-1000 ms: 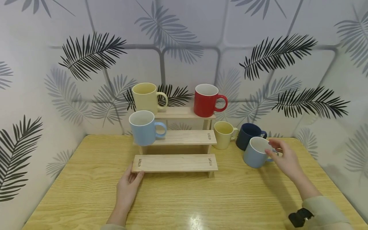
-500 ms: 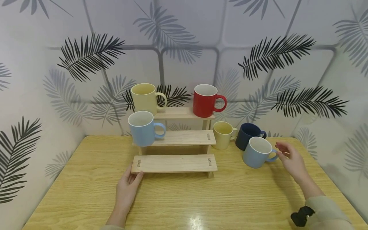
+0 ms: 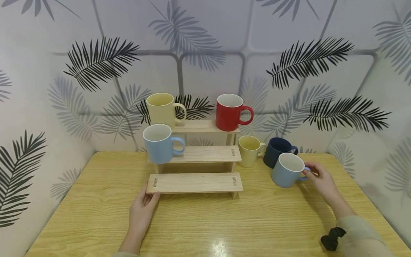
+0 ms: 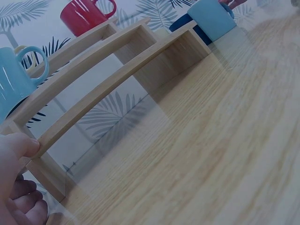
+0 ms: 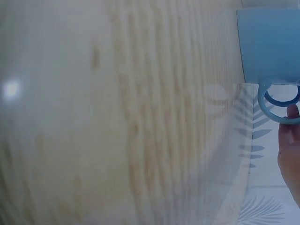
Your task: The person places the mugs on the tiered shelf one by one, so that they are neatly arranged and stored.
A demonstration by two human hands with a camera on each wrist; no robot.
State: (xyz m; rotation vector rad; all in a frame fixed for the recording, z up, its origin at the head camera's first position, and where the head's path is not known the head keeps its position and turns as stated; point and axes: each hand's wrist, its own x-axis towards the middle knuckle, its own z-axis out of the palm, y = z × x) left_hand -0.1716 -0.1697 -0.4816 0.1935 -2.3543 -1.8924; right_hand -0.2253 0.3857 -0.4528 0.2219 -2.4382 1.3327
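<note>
On the right of the head view, my right hand pinches the handle of a light blue mug that stands upright on the table. The right wrist view shows the fingers at the handle's loop. My left hand holds the left end of the lowest step of a three-step wooden rack. Its thumb lies against the front edge in the left wrist view, the other fingers curled below. A second light blue mug stands at the left of the middle step.
On the top step stand a yellow mug and a red mug. Beside the rack, a smaller yellow mug and a dark blue mug are on the wooden table, close behind the gripped mug. A leaf-patterned wall backs the table.
My right hand drew back from over the mug's rim to the right, then came in and took hold of the handle. The left hand keeps its place on the rack.
</note>
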